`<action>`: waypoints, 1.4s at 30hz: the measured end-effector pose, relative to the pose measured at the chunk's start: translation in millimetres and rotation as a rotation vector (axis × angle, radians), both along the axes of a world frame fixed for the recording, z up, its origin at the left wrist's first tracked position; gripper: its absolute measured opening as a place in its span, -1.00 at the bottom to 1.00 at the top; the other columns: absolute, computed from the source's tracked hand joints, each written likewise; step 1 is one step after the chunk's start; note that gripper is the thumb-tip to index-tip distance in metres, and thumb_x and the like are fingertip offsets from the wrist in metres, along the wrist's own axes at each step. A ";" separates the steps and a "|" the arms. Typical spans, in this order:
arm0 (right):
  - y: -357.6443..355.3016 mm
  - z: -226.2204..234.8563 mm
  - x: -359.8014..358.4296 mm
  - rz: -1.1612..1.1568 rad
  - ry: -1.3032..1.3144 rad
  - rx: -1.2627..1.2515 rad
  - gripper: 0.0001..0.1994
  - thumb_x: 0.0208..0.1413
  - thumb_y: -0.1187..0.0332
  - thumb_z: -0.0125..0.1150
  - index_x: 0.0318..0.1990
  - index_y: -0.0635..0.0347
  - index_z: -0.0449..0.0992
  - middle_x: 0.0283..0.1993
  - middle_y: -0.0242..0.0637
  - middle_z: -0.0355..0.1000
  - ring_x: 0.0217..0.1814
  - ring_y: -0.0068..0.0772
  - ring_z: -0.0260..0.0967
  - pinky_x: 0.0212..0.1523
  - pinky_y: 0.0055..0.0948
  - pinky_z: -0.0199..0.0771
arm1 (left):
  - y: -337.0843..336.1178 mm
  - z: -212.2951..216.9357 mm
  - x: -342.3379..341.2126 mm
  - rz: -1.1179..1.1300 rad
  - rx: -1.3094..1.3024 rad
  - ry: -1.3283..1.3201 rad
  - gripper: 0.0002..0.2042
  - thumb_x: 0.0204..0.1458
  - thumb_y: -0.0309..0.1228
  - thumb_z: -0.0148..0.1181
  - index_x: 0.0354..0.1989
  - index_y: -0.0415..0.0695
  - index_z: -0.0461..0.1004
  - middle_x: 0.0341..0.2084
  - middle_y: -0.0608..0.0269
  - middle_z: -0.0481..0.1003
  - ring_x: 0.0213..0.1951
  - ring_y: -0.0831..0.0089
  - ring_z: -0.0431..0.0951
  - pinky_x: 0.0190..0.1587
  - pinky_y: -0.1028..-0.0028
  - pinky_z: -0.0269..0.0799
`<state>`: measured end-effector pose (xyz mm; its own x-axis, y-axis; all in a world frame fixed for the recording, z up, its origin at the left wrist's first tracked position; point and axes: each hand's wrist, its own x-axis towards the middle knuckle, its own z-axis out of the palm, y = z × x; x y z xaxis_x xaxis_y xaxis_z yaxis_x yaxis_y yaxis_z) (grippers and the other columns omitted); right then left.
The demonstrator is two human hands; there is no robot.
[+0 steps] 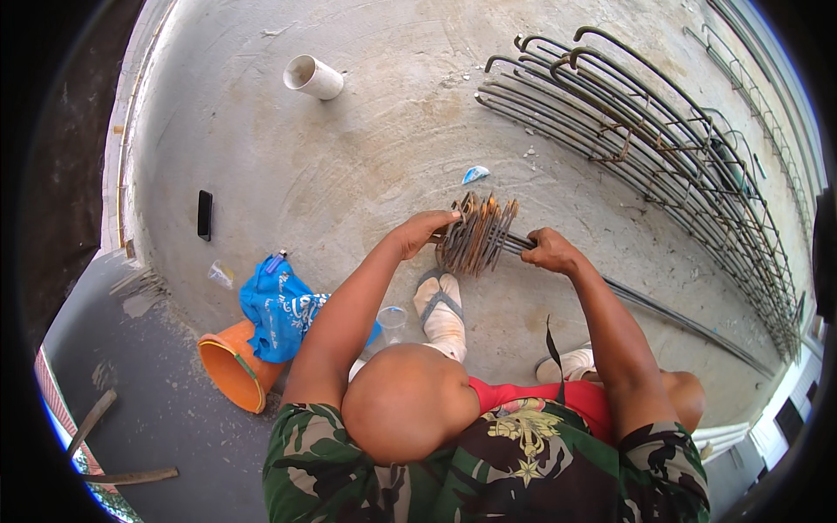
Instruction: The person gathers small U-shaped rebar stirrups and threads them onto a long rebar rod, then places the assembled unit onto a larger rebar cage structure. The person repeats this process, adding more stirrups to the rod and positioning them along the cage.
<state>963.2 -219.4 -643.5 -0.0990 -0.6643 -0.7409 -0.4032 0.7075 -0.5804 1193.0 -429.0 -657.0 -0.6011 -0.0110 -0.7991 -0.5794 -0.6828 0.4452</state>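
A bunch of rusty steel stirrups (479,237) sits close together around the ends of several long rebar rods (667,305), which run off to the lower right. My left hand (422,234) is closed at the left side of the bunch, its fingertips partly hidden behind the stirrups. To the right of them, my right hand (551,251) wraps round the rods. My left sandalled foot (441,307) is just below the stirrups.
Tied rebar cages (645,122) with hooked ends lie at the right. An orange bucket (234,366), a blue bag (277,309) and a clear plastic cup (392,324) are near my left arm. Farther off are a phone (205,215), a white pipe piece (324,82) and a wrapper (475,174).
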 end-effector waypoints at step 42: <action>-75.8 27.7 86.9 0.346 0.609 -0.513 -0.55 -0.08 0.11 0.36 -0.04 0.01 0.45 0.29 -0.09 0.15 0.41 0.15 -0.04 0.28 0.39 -0.10 | -2.5 -14.0 -1.2 -0.221 -0.049 0.055 -0.71 -0.09 -0.48 0.21 -0.15 -0.27 0.50 -0.26 0.13 0.55 -0.21 0.42 0.57 -0.19 0.40 0.57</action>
